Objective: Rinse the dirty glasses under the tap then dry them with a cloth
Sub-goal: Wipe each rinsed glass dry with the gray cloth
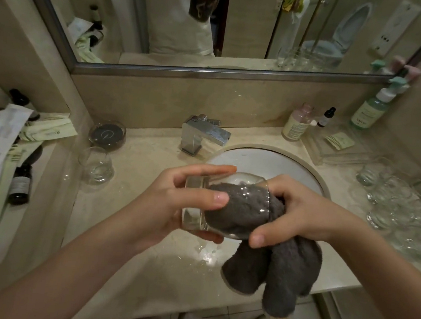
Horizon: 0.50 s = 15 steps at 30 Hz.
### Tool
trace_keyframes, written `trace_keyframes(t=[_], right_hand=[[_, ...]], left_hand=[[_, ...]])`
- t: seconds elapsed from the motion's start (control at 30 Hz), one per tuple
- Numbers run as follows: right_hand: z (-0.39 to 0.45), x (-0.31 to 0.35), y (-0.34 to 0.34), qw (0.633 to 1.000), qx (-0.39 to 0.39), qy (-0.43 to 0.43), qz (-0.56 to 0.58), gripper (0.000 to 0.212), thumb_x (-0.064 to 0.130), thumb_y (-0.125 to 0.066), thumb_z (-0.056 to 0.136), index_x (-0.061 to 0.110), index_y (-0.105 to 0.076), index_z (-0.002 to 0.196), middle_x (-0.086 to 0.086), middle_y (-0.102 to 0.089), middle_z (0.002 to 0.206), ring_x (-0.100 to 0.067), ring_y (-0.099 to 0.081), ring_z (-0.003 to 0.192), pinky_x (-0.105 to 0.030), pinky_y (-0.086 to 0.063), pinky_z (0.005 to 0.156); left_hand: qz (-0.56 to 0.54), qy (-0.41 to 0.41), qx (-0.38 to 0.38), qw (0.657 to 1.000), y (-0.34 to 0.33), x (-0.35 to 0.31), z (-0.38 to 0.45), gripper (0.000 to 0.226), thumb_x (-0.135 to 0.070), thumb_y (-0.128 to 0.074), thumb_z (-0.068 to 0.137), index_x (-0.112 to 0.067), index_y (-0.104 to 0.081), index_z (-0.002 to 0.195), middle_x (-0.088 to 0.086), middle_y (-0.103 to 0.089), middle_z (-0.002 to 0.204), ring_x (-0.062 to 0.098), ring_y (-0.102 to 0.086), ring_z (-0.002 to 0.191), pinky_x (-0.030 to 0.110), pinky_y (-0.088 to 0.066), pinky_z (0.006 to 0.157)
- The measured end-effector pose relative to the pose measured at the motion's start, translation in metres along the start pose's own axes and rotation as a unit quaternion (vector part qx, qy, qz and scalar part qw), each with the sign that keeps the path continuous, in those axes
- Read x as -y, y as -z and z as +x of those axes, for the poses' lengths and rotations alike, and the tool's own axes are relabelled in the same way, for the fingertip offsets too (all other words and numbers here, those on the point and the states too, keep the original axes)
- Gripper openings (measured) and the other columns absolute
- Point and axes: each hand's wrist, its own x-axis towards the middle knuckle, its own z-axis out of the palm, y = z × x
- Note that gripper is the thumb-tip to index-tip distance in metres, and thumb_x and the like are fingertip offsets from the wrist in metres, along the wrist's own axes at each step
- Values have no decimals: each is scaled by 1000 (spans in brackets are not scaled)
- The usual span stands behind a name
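Note:
My left hand (173, 202) grips a clear tumbler (195, 220) lying on its side above the front of the sink (268, 163), its thick base towards my palm. A grey cloth (271, 267) is stuffed into the glass's mouth, and my right hand (299, 215) grips the cloth at the rim, the rest hanging down over the counter edge. Another clear glass (96, 165) stands upright on the counter to the left. Several clear glasses (397, 202) are clustered on the counter at the right. The chrome tap (204, 135) shows no running water.
A round dark dish (107, 133) sits left of the tap. Bottles (299, 122) and a clear tray (340, 147) stand at the back right. A side shelf at left holds packets and dark bottles (20, 183). Water is pooled on the counter (204, 257) before the sink.

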Motion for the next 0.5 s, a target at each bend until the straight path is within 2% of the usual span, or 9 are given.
trace_keyframes(t=[0.07, 0.13, 0.2, 0.23, 0.3, 0.33, 0.37, 0.43, 0.5], right_hand=[[0, 0, 0, 999, 0, -3, -39, 13, 23, -75, 70, 22, -69, 82, 2, -68, 77, -9, -65, 73, -17, -49, 67], [-1, -2, 0, 998, -12, -4, -55, 10, 25, -75, 70, 22, -69, 77, 2, -65, 72, -9, -64, 69, -18, -48, 64], [-2, -6, 1, 999, -27, 4, -42, 12, 24, -75, 70, 15, -69, 74, 4, -64, 69, -10, -62, 67, -20, -47, 64], [-3, -7, 1, 999, -34, 8, -16, 13, 23, -74, 69, 12, -68, 74, 4, -63, 69, -10, -61, 66, -19, -47, 64], [-3, -9, 0, 998, -44, 9, 45, 16, 20, -73, 65, 7, -69, 74, 0, -64, 70, -12, -62, 66, -20, -49, 64], [-3, -10, 0, 997, -43, 4, 65, 18, 20, -73, 63, 6, -70, 75, -3, -65, 71, -13, -63, 67, -21, -50, 64], [-3, -9, 0, 996, -39, 0, 76, 19, 20, -73, 62, 7, -72, 76, -5, -67, 72, -15, -65, 68, -22, -52, 66], [-1, -8, 1, 997, -25, 0, 68, 25, 22, -79, 59, 7, -74, 78, -5, -70, 75, -16, -67, 72, -25, -54, 68], [1, -3, 2, 1000, -6, -3, 31, 39, 31, -88, 55, 7, -74, 83, -4, -71, 80, -18, -68, 77, -26, -54, 71]], left_hand=[[-27, 39, -6, 999, -1, 2, -1, 53, -27, -79, 48, -28, -77, 102, 4, -74, 106, 33, -74, 87, 37, -58, 57], [-13, 35, -4, 999, -1, 2, -4, 57, -30, -79, 50, -31, -75, 106, 3, -73, 109, 34, -73, 90, 38, -58, 59], [45, 1, 17, 999, 0, -1, -7, 63, -33, -79, 55, -42, -67, 117, 1, -69, 117, 34, -73, 92, 38, -59, 63], [122, -44, 24, 991, 3, -3, -8, 68, -35, -79, 57, -49, -61, 121, -2, -66, 123, 30, -72, 97, 36, -60, 68], [319, -158, 30, 934, 10, -7, -10, 71, -40, -80, 61, -54, -53, 125, -13, -58, 131, 18, -66, 110, 35, -61, 77], [378, -196, 36, 904, 13, -9, -9, 69, -41, -80, 63, -52, -53, 126, -17, -57, 130, 15, -64, 113, 37, -61, 78], [392, -211, 41, 895, 14, -11, -9, 66, -40, -80, 64, -49, -56, 125, -17, -59, 128, 15, -63, 113, 37, -61, 78], [315, -186, 40, 930, 11, -13, -10, 62, -32, -82, 60, -41, -64, 119, -13, -65, 121, 15, -66, 110, 31, -60, 77], [159, -113, 33, 980, 7, -11, -9, 63, -24, -83, 53, -36, -70, 114, -9, -69, 116, 21, -70, 102, 29, -60, 69]])
